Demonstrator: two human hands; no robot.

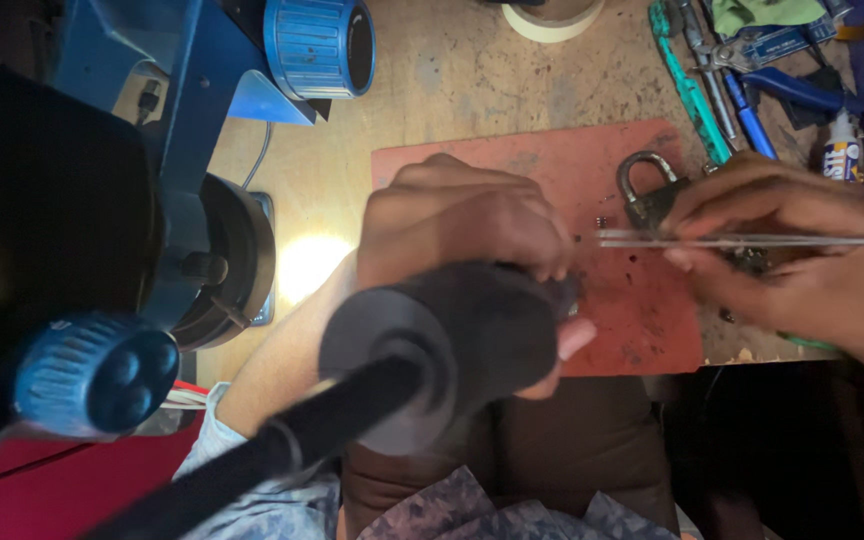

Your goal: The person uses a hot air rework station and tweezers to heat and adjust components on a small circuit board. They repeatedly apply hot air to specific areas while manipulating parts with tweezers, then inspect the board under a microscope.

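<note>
My left hand (462,225) is closed around the far end of a thick black cylindrical tool (452,340), whose dark cable runs toward the lower left. My right hand (802,250) pinches a long thin metal tool (652,240) that points left toward the left hand. Its fingers also rest on a dark padlock (652,195) with a grey shackle. Both hands are over a red mat (552,160) on a wooden bench. What sits between the black tool's tip and the thin tool's point is hidden by my left fingers.
A blue machine with a ribbed blue knob (317,45) and a second blue knob (102,370) fills the left side. At the back lie a tape roll (552,15), blue-handled pliers (752,110), a teal tool (687,90) and a small glue bottle (840,150).
</note>
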